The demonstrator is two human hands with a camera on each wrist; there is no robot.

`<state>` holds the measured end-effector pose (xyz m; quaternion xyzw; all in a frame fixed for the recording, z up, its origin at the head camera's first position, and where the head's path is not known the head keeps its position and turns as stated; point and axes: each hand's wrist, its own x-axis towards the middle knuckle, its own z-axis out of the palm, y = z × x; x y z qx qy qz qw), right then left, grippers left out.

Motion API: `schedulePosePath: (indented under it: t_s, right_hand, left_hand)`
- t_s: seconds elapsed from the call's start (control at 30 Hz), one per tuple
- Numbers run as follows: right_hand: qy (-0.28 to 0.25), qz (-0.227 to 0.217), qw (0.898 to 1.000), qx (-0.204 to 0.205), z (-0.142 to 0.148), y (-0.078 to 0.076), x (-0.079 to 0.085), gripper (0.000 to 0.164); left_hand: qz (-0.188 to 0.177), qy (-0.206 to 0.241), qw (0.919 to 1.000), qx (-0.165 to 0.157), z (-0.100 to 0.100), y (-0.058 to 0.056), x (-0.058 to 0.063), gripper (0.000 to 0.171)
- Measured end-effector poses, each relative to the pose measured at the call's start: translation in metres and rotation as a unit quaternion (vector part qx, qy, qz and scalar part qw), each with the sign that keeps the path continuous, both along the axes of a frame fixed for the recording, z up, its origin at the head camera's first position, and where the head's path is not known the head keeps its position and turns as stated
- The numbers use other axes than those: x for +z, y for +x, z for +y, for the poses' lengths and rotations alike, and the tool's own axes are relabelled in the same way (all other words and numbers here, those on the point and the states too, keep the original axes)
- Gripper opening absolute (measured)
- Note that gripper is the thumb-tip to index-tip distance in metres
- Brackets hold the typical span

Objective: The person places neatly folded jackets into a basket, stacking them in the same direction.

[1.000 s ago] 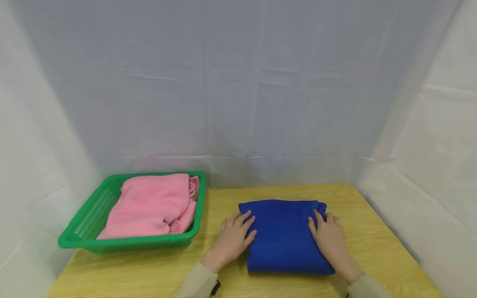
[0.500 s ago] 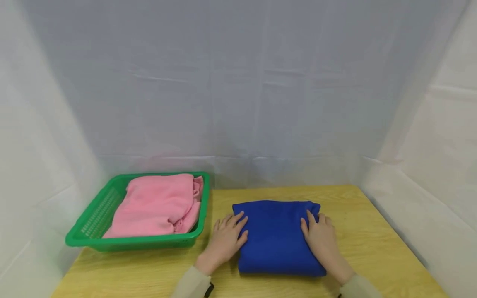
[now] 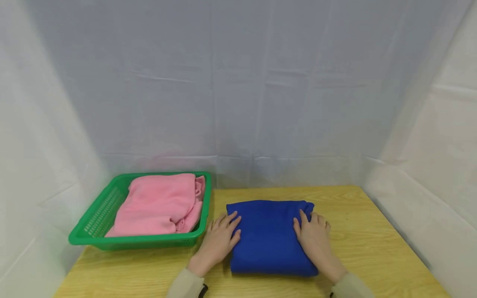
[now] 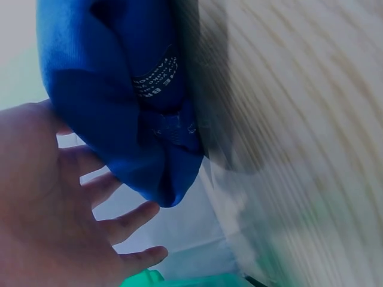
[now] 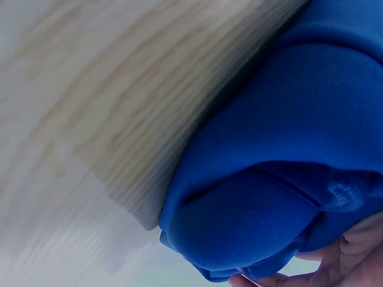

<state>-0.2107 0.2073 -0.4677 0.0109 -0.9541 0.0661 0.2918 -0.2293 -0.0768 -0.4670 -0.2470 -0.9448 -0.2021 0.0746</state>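
Two forearms in beige sleeves (image 3: 352,286) reach in from the bottom edge, with a black band (image 3: 203,291) showing at the left wrist. The left hand (image 3: 217,245) and right hand (image 3: 316,241) lie palm down, one on each side of a folded blue garment (image 3: 267,242). Both hands are loose, not clenched or grasping: the fingers spread apart and simply touch the cloth, thumbs and fingertips on its top near the side edges. The garment rests flat on a yellow wood-grain table (image 3: 141,273), right of centre, as a thick, roughly square bundle. The left wrist view shows its folded side close up, with pale printed lettering (image 4: 157,78), too blurred to read fully; in the right wrist view, folds bulge at the other side and only part of the hand shows.

Farther off, to the left — near the left hand — stands a green plastic basket (image 3: 149,240) with slotted walls. Inside lies a folded pink cloth (image 3: 156,205), its right edge rumpled. Behind everything, creased white sheeting (image 3: 238,91) rises at the back and both sides, greyer in the middle.
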Motion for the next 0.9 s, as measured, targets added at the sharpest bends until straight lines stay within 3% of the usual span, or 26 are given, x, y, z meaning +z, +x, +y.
schedulePosePath:
  t_s: [0.3,0.6,0.73,0.9]
  right_hand:
    - [-0.012,-0.028,0.999,0.011,-0.007,-0.002,0.001,0.041]
    - [-0.052,-0.075,0.995,0.048,0.009,0.0,-0.001,0.045]
    - [-0.115,-0.146,0.98,0.065,0.018,0.002,0.0,0.058]
    - [-0.216,-0.243,0.942,0.077,0.026,0.004,-0.002,0.075]
  left_hand:
    - [0.004,0.018,0.9998,0.0,-0.008,0.0,-0.002,0.045]
    - [0.008,0.031,0.9995,0.005,-0.004,0.004,-0.003,0.046]
    - [-0.023,0.071,0.9972,0.011,-0.001,0.006,-0.003,0.054]
    - [-0.088,0.135,0.9862,0.039,0.005,0.008,-0.006,0.073]
